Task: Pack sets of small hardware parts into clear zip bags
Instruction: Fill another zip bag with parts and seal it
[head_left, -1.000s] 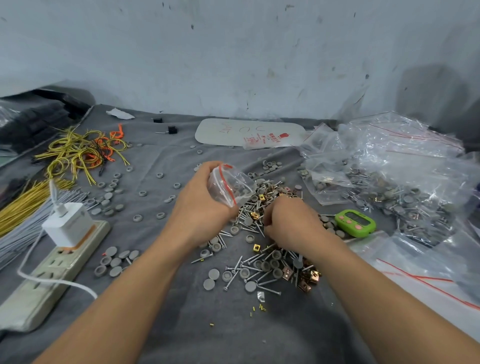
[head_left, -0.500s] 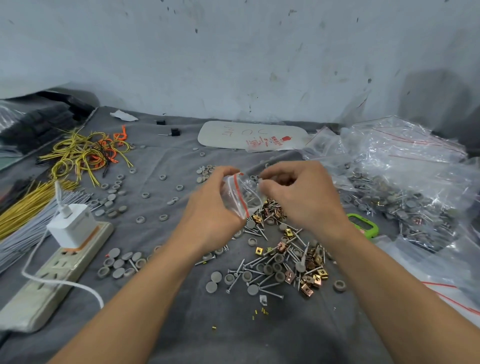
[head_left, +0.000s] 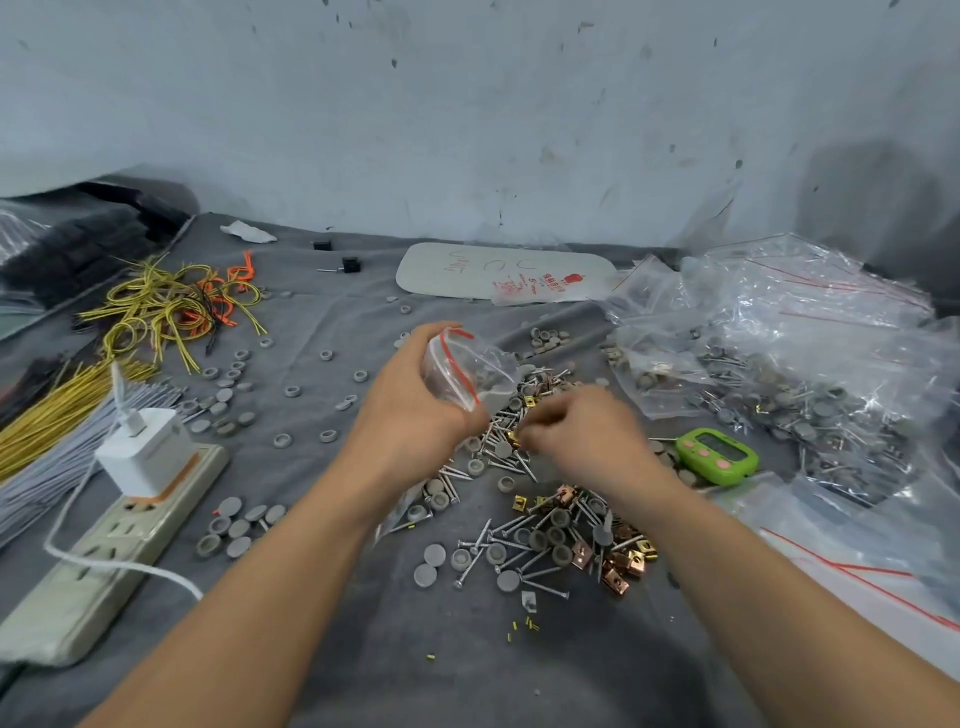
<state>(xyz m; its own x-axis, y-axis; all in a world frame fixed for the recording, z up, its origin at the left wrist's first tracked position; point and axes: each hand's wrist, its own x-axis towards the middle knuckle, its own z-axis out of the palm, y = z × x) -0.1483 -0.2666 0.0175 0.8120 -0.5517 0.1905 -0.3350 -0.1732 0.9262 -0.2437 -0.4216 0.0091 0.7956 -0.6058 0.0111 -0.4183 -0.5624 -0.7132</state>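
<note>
Left hand (head_left: 410, 415) grips a clear red-striped zip bag (head_left: 460, 371) with grey caps inside. Right hand (head_left: 584, 441), blurred, curls over loose screws (head_left: 511, 543); I cannot tell what it holds. Large clear bags (head_left: 810, 332) contain packed sets.

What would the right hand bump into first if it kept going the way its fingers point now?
Probably the loose pile of silver screws, grey round caps and gold clips, just ahead of the right hand. The hand is blurred, so contact is unclear.
</note>
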